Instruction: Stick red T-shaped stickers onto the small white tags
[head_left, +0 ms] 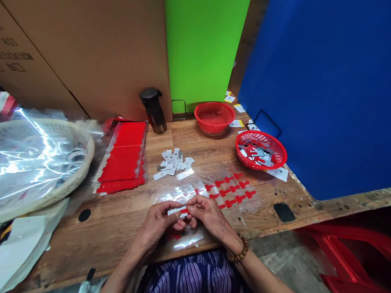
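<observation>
“Strip (182,210): held where?”

“Pinched between left hand (157,220) and right hand (208,215), both nearly closed, at six o'clock on the table (111,244). Probably light, stiff, slick; best taken by the edges.”

“Farther out?”

“From there, red stickers (233,187) toward two o'clock, loose strips (171,166) near twelve.”

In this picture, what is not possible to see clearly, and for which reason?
Head view:
White strip: partly covered by the left hand and right hand.
Pale basket: glare on the clear plastic hides details inside.
Red stool: blurred near the right edge.
Card beside red basket: marks too small to read.
</observation>
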The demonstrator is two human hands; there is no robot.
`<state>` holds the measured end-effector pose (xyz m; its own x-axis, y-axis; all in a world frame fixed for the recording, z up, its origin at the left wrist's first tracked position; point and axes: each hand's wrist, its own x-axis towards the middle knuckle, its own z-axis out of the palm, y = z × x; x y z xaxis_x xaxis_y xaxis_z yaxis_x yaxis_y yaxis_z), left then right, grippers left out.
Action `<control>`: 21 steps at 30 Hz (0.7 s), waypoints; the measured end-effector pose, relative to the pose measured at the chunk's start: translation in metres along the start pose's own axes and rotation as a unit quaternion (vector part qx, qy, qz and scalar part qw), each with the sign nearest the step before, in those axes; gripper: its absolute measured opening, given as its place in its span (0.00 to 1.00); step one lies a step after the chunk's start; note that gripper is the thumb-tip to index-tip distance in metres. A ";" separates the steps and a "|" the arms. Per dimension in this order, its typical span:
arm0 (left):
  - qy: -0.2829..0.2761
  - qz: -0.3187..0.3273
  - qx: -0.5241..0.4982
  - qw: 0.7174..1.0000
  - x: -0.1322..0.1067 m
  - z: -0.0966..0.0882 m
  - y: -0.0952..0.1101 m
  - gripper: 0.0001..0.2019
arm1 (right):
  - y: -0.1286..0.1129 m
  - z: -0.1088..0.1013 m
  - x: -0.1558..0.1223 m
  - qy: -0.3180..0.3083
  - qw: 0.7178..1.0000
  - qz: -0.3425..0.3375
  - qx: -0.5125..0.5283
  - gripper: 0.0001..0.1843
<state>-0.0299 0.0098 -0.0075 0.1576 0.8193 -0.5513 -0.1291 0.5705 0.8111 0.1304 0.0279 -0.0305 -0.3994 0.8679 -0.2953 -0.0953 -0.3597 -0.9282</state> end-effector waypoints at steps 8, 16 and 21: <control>0.001 -0.014 0.039 0.999 0.003 -0.002 0.003 0.18 | 0.000 0.001 0.002 0.007 0.999 0.038 0.022 0.14; -0.017 0.006 0.041 0.999 0.009 0.002 -0.011 0.24 | -0.005 -0.022 -0.003 -0.079 0.995 0.054 -0.031 0.14; 0.047 0.045 0.028 0.998 0.015 0.000 -0.017 0.28 | -0.017 -0.046 -0.005 0.002 1.000 0.028 -0.011 0.15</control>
<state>-0.0252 0.0122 -0.0295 0.0556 0.8701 -0.4897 -0.0829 0.4928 0.8662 0.1764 0.0451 -0.0237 -0.4005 0.8480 -0.3471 -0.0528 -0.3995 -0.9152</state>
